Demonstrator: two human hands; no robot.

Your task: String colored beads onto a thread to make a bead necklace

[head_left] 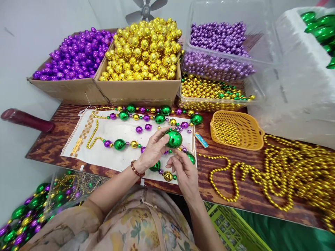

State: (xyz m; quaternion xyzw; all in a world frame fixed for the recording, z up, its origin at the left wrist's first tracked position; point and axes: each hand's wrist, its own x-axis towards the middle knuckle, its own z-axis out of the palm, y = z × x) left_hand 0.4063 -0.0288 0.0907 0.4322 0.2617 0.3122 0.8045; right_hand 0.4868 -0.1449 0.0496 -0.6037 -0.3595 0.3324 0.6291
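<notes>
We take this for a small bead-stringing workshop. Beyond the left hand (153, 150) we see cardboard boxes (138, 91) heaped with purple beads (75, 54) and gold beads (143, 47) in bulk; beyond the right hand (184, 170) stand clear plastic bins (214, 102) of smaller beads (217, 38). To the right of the right hand we find a slotted yellow basket (250, 136) of tiny beads (226, 132) and a pile of gold strands (300, 174) on the wooden table (205, 188). Under both hands, multicoloured bead strings (119, 144) lie on a white cloth (104, 158), and low left of the left hand we spot heaped strings (34, 202)
</notes>
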